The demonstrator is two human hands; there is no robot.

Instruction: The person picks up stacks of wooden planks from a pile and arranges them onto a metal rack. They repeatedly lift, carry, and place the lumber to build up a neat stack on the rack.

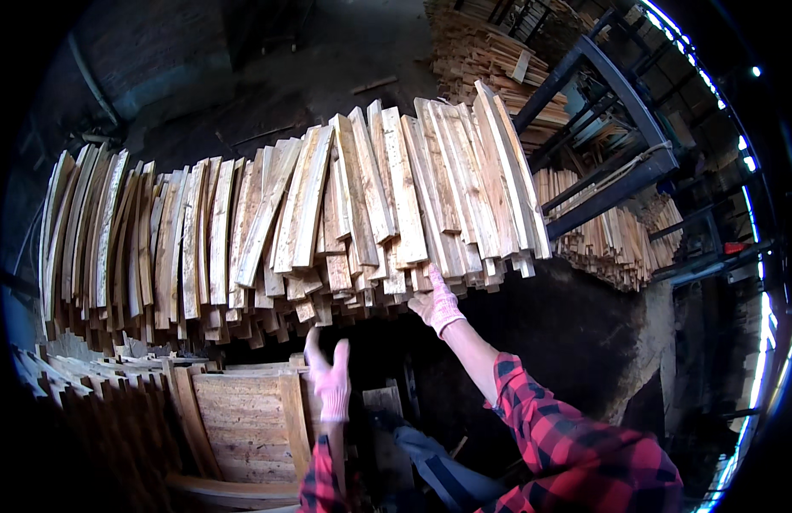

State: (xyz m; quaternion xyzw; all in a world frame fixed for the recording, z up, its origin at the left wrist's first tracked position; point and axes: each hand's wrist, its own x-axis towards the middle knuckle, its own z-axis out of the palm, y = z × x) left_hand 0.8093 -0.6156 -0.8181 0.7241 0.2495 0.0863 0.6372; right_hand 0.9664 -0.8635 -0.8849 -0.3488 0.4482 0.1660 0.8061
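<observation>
My left hand, in a pink knit glove, is raised below the near edge of a long stack of wooden boards. Its thumb and fingers are spread, with nothing between them; it is slightly blurred. My right hand, gloved in the same pink, reaches up to the near ends of the boards. One finger stretches against the end of a pale board, and the thumb points left. I see no board gripped in it. Several boards in the middle lie crooked across the others.
A dark metal frame stands at the right end of the stack. Beyond it are more piles of boards. At the lower left stands a wooden crate beside more stacked slats. My trouser leg shows below.
</observation>
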